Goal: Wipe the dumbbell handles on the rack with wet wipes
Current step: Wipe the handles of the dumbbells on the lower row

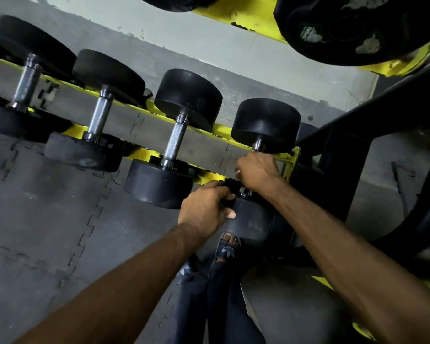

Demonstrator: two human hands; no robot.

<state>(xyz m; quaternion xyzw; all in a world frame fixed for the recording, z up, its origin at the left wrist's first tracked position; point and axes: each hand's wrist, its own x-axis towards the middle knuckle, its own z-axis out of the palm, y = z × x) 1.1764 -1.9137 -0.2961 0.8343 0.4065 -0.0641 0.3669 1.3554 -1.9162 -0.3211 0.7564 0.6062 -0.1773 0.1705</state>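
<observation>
Several black dumbbells with steel handles lie across the yellow rack [215, 130]. My right hand [257, 171] is curled round the handle of the rightmost dumbbell [266, 122], hiding most of it; a bit of white shows at its fingers, too small to identify. My left hand [205, 207] grips the edge of that dumbbell's near head [251, 220], thumb on its face. The neighbouring dumbbell handle [175, 140] to the left is bare.
Two more dumbbells [99, 115] sit further left on the rack. An upper yellow shelf holds large black weights [353, 28] overhead at the right. A black frame [345, 150] stands right of the rack. My sandalled foot [227, 247] is on the grey floor mats below.
</observation>
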